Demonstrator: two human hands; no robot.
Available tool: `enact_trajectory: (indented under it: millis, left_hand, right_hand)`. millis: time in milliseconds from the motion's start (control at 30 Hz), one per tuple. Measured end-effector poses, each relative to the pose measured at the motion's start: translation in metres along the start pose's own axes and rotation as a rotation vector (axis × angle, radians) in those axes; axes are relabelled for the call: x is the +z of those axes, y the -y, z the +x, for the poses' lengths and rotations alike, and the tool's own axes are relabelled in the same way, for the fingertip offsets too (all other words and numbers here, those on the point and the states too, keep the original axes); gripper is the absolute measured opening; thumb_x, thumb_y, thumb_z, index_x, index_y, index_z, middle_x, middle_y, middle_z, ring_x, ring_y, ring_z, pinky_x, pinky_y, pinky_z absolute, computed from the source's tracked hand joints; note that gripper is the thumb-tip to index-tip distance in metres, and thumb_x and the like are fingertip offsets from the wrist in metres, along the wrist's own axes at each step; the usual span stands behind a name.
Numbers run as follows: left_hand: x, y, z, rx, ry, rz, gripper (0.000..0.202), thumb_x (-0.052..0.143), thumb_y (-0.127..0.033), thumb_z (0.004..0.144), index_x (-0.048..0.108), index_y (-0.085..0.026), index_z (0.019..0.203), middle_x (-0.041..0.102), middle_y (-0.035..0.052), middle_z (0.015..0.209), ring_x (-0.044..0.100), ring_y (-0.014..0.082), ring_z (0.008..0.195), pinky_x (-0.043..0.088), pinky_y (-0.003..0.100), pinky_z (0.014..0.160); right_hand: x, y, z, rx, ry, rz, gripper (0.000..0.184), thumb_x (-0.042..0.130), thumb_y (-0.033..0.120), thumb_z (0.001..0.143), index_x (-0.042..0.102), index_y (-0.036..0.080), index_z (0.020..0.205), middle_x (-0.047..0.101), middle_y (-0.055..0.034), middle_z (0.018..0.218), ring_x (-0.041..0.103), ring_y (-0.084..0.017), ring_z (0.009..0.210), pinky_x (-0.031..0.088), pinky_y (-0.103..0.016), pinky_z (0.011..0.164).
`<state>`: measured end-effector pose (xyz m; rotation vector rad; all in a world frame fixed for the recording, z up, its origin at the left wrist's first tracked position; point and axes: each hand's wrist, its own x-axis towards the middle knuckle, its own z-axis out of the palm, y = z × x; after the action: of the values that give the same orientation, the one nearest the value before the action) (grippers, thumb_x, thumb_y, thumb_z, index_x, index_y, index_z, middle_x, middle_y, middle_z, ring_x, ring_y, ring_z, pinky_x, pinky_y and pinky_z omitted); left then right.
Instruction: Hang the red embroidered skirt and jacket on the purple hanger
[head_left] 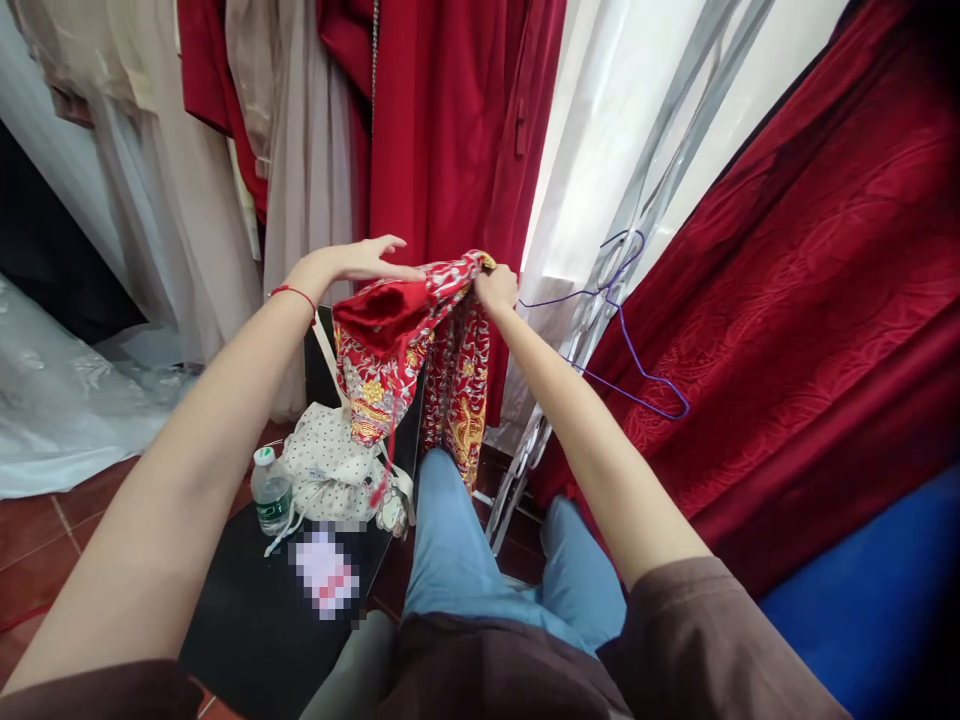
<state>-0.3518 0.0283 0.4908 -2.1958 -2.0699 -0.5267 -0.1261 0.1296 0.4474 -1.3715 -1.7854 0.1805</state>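
Observation:
My right hand point(496, 288) is closed on the gathered upper edge of a red garment point(466, 375) embroidered in gold and silver. Resting along the top of the cloth is my left hand point(367, 262), its fingers stretched out and thumb apart. A dark red opening in the garment shows below the left fingers, and a red tassel point(382, 480) dangles beneath. One part of the cloth drapes over the bag side, another hangs down by my knee. The purple wire hanger point(634, 345) is just right of my right hand; whether it touches the hand is unclear.
A black bench point(247, 620) at left carries a dotted white bag point(322, 460), a water bottle point(271, 492) and a blurred-out item point(326, 575). Red gowns point(450, 120) and pale dresses point(195, 220) hang ahead. At right are a metal rack point(517, 480) and a dark red cloth point(765, 330).

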Motion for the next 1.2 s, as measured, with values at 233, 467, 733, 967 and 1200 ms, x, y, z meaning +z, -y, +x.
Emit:
enact_trajectory:
  millis: [233, 467, 733, 967, 1200]
  left_hand:
    - [0.067, -0.073, 0.025, 0.073, 0.203, 0.267, 0.147, 0.079, -0.073, 0.05, 0.005, -0.013, 0.162, 0.017, 0.0239, 0.165, 0.018, 0.0417, 0.152, 0.019, 0.053, 0.121]
    - [0.136, -0.123, 0.059, 0.049, -0.158, 0.071, 0.027, 0.048, -0.027, 0.092, 0.071, -0.026, 0.107, 0.074, 0.0079, 0.114, 0.066, 0.0262, 0.112, 0.046, 0.035, 0.096]
    - [0.139, -0.16, 0.078, 0.125, -0.243, 0.07, 0.029, 0.05, -0.022, 0.088, 0.07, -0.022, 0.108, 0.074, 0.0106, 0.107, 0.068, 0.0291, 0.105, 0.048, 0.034, 0.086]
    - [0.173, -0.209, 0.082, 0.298, -0.003, 0.256, 0.027, 0.051, -0.033, 0.087, 0.074, -0.021, 0.094, 0.075, 0.0103, 0.103, 0.07, 0.0257, 0.097, 0.048, 0.03, 0.076]
    - [0.174, -0.241, 0.086, 0.467, 0.005, 0.204, 0.025, 0.055, -0.037, 0.082, 0.073, -0.02, 0.083, 0.075, 0.0089, 0.087, 0.07, 0.0253, 0.085, 0.044, 0.029, 0.068]
  right_hand:
    - [-0.069, -0.076, 0.002, 0.269, -0.091, 0.04, 0.04, 0.05, 0.029, 0.09, 0.067, 0.012, 0.122, 0.068, -0.0178, 0.126, 0.065, -0.028, 0.113, 0.051, -0.037, 0.092]
    - [-0.114, -0.148, -0.027, 0.038, 0.109, -0.219, 0.039, 0.045, 0.021, 0.087, 0.07, 0.016, 0.117, 0.072, -0.0143, 0.117, 0.068, -0.026, 0.107, 0.051, -0.029, 0.082]
    - [-0.1, -0.221, -0.104, -0.123, 0.668, -0.573, 0.032, 0.069, 0.033, 0.081, 0.073, 0.021, 0.11, 0.074, -0.012, 0.111, 0.07, -0.028, 0.105, 0.054, -0.031, 0.081]
    - [-0.109, -0.225, -0.127, -0.278, 0.37, -0.582, 0.087, 0.072, 0.044, 0.08, 0.035, 0.009, 0.15, 0.055, -0.0259, 0.139, 0.064, -0.034, 0.116, 0.054, -0.042, 0.088]
    - [-0.121, -0.205, -0.126, -0.836, 0.178, -0.701, 0.052, 0.029, 0.009, 0.097, 0.04, 0.004, 0.148, 0.056, -0.0256, 0.139, 0.048, -0.033, 0.132, 0.034, -0.053, 0.108]
